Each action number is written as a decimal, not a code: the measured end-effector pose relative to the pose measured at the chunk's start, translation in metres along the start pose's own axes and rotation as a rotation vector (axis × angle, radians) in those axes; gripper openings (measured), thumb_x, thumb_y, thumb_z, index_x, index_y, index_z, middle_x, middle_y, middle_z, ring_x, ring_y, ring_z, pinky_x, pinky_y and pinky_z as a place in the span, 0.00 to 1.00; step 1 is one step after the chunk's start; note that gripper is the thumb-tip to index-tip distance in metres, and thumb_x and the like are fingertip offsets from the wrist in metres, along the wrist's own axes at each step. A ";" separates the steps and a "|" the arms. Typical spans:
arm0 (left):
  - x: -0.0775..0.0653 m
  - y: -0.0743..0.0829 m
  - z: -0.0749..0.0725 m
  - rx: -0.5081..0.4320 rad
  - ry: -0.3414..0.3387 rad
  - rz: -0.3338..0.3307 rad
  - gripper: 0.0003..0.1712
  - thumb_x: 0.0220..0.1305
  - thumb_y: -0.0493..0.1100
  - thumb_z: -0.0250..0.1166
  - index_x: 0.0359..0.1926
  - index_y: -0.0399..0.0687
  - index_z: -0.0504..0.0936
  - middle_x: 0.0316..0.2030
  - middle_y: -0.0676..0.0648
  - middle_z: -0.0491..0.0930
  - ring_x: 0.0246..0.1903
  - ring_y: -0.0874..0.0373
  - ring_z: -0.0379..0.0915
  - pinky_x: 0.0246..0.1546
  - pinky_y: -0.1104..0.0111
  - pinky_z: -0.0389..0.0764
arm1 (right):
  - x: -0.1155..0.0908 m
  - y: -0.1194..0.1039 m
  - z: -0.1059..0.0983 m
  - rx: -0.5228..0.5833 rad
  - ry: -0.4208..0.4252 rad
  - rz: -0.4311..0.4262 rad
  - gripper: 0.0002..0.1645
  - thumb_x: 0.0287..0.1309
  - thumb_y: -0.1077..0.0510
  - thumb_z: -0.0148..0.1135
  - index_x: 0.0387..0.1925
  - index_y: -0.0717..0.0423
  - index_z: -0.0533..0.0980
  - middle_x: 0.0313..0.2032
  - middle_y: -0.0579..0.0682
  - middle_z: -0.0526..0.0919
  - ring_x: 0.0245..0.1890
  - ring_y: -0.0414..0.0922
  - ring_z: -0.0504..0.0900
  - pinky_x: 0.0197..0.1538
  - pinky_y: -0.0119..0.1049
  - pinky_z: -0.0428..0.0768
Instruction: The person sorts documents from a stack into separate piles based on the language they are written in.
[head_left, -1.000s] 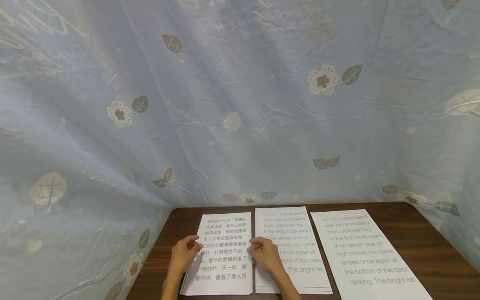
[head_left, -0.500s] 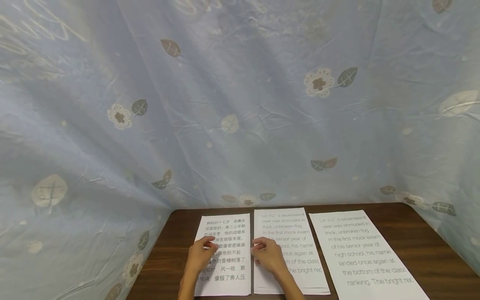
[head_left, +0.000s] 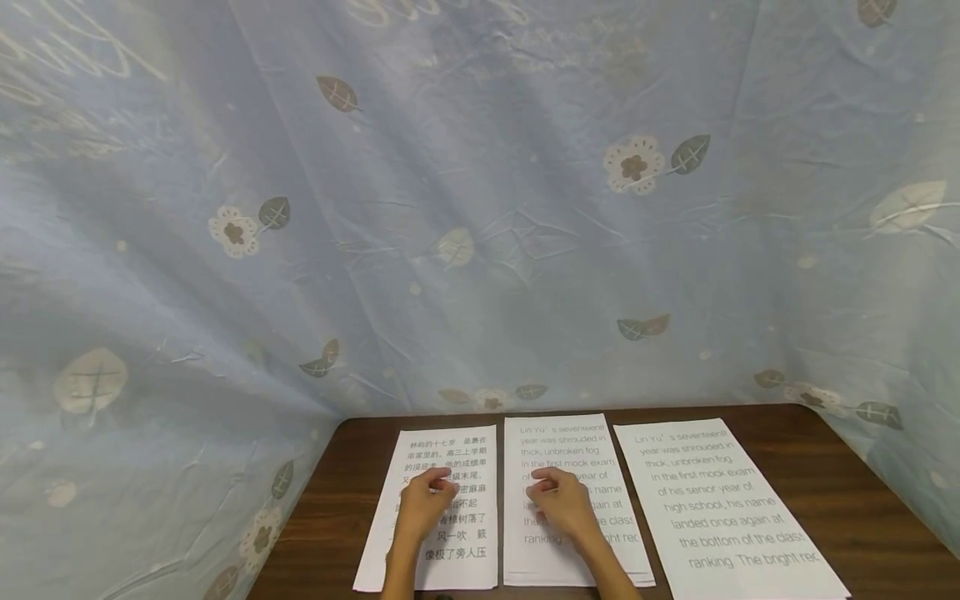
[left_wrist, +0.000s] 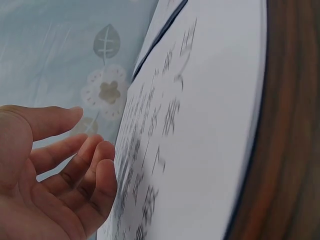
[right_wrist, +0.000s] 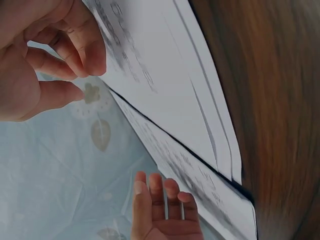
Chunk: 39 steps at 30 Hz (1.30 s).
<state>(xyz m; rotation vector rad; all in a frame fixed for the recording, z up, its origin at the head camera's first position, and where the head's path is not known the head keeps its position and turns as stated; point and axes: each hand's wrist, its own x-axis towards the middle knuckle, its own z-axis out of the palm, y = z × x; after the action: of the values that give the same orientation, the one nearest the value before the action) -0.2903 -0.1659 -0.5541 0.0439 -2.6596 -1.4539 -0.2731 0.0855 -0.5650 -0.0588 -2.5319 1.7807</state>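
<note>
In the head view my left hand (head_left: 426,504) is over the left stack of paper (head_left: 378,567), printed with large Chinese characters. My right hand (head_left: 564,502) hovers above the middle stack of paper (head_left: 536,562), which bears grey English lines. Both hands have relaxed, slightly bent fingers, and neither holds anything. The left wrist view shows the left hand's fingers (left_wrist: 102,185) bent beside the printed sheet, with the thumb apart from them. From the right wrist, the right fingers (right_wrist: 92,57) are seen close over the stack, whose lower sheet edges are slightly uneven.
To the right lies a third stack of English-printed paper (head_left: 738,533), slanted on the dark wooden table (head_left: 847,500). Narrow strips of wood separate the stacks. A pale blue patterned cloth (head_left: 525,292) hangs behind the table and along its sides.
My left hand has moved right, from the left stack's left edge to over its printed text. My right hand has shifted right, from the middle stack's left edge to farther over it.
</note>
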 end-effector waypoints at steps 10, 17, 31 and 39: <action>0.000 0.014 0.021 -0.035 -0.050 0.001 0.25 0.68 0.42 0.71 0.61 0.32 0.84 0.39 0.44 0.86 0.32 0.57 0.80 0.28 0.71 0.80 | 0.003 0.012 -0.030 -0.055 0.067 0.028 0.22 0.64 0.60 0.70 0.58 0.67 0.83 0.37 0.52 0.86 0.26 0.42 0.85 0.29 0.31 0.85; 0.000 0.020 0.032 -0.033 -0.089 -0.001 0.26 0.68 0.44 0.72 0.62 0.35 0.84 0.40 0.45 0.86 0.31 0.57 0.81 0.29 0.69 0.80 | 0.003 0.020 -0.054 -0.111 0.100 0.041 0.24 0.64 0.58 0.70 0.58 0.66 0.83 0.38 0.52 0.86 0.25 0.42 0.84 0.27 0.31 0.82; 0.000 0.031 0.053 -0.090 -0.120 0.009 0.26 0.69 0.44 0.71 0.63 0.34 0.84 0.41 0.43 0.86 0.30 0.56 0.83 0.28 0.68 0.83 | -0.003 0.027 -0.092 -0.146 0.117 0.073 0.25 0.67 0.58 0.68 0.60 0.69 0.81 0.39 0.54 0.87 0.28 0.42 0.84 0.29 0.31 0.82; -0.001 0.037 0.062 -0.105 -0.132 0.012 0.27 0.68 0.45 0.71 0.64 0.35 0.83 0.42 0.43 0.86 0.35 0.58 0.85 0.34 0.66 0.86 | -0.004 0.032 -0.105 -0.162 0.129 0.079 0.25 0.67 0.58 0.69 0.61 0.68 0.81 0.39 0.54 0.87 0.29 0.42 0.84 0.29 0.30 0.81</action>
<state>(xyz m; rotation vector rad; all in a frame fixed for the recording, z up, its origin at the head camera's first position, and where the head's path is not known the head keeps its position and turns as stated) -0.2948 -0.0934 -0.5565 -0.0791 -2.6743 -1.6441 -0.2624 0.1947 -0.5593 -0.2742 -2.6080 1.5370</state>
